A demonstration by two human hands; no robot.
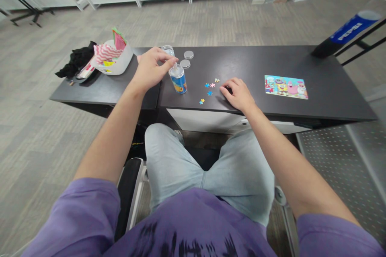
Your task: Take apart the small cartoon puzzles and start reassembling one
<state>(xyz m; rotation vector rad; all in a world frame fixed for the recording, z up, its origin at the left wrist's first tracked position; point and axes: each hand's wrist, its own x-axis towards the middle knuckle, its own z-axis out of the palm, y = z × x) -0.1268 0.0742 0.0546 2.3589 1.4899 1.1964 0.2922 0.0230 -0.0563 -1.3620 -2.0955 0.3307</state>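
My left hand (155, 66) is above the mouth of a clear jar (179, 81) with a blue and yellow picture showing on its side. Thumb and fingers are pinched together around a small pale piece (175, 65), too small to name surely. Resting on the dark tabletop, my right hand (239, 95) has its fingers curled, thumb and index tips close together; anything between them is hidden. Several jigsaw puzzle pieces, among them a pink one (212, 85) and a blue one (210, 93), lie between the jar and my right hand.
Behind the jar stand another clear jar (168, 50) and two silver lids (188, 54) (185, 64). A cartoon picture board (286, 87) lies to the right. At left are a white basket (119, 64) and black cloth (79, 61). A Pepsi-labelled cylinder (346, 32) leans at far right.
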